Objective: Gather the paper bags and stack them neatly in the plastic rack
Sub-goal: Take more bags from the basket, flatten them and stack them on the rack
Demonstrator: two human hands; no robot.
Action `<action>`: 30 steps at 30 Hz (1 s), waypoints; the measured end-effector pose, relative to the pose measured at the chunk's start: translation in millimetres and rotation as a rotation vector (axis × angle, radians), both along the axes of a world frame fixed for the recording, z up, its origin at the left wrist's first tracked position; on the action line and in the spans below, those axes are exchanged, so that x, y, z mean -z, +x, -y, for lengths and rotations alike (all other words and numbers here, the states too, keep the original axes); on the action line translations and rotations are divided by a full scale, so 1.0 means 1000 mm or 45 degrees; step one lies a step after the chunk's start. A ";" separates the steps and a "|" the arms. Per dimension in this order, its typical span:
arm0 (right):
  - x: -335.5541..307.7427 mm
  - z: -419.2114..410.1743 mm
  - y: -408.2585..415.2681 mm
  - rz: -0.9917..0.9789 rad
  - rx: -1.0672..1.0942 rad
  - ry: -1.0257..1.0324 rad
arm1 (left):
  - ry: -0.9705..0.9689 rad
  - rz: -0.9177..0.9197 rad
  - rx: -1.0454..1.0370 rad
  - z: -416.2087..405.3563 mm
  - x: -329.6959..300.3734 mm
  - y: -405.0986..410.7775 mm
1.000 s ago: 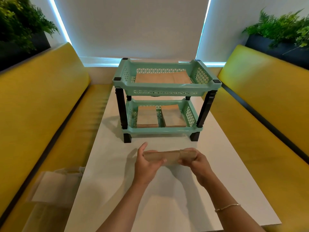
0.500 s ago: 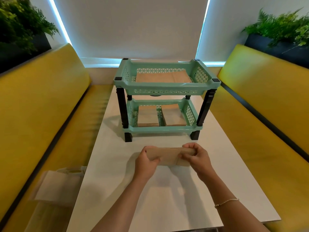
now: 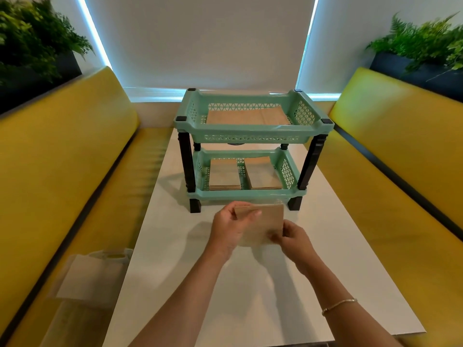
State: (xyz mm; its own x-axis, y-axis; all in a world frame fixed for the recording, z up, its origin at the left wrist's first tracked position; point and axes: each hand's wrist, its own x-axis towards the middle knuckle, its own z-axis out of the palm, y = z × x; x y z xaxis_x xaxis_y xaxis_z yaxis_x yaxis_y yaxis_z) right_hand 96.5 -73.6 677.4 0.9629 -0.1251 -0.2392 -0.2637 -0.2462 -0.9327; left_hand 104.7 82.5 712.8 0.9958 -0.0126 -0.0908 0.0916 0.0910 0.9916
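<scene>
A mint-green two-tier plastic rack (image 3: 253, 137) with black legs stands on the white table (image 3: 263, 291). Brown paper bags lie flat in its top tray (image 3: 248, 117). Two neat stacks of bags (image 3: 224, 175) sit side by side in the bottom tray. Just in front of the rack I hold a small stack of brown paper bags (image 3: 265, 222) above the table. My left hand (image 3: 229, 227) grips its upper left edge, and my right hand (image 3: 292, 237) pinches its lower right corner.
Yellow bench seats flank the table on both sides. A pale bag (image 3: 92, 274) lies on the left bench (image 3: 60, 156) near the table's edge. Planters with ferns (image 3: 426, 46) stand behind each bench back.
The held stack has turned from lying edge-on and level to tilted with its face showing. My right hand slid down to its lower right corner, and both hands moved slightly toward the rack.
</scene>
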 end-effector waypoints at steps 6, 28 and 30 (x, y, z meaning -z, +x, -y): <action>0.026 -0.018 -0.008 -0.011 0.097 -0.022 | 0.433 -0.194 0.044 0.022 0.046 -0.007; 0.021 -0.032 -0.003 -0.075 0.121 -0.447 | 0.972 -0.212 0.050 0.018 0.054 -0.005; 0.011 -0.029 0.009 -0.038 0.154 -0.528 | 0.966 -0.194 0.013 0.020 0.046 0.003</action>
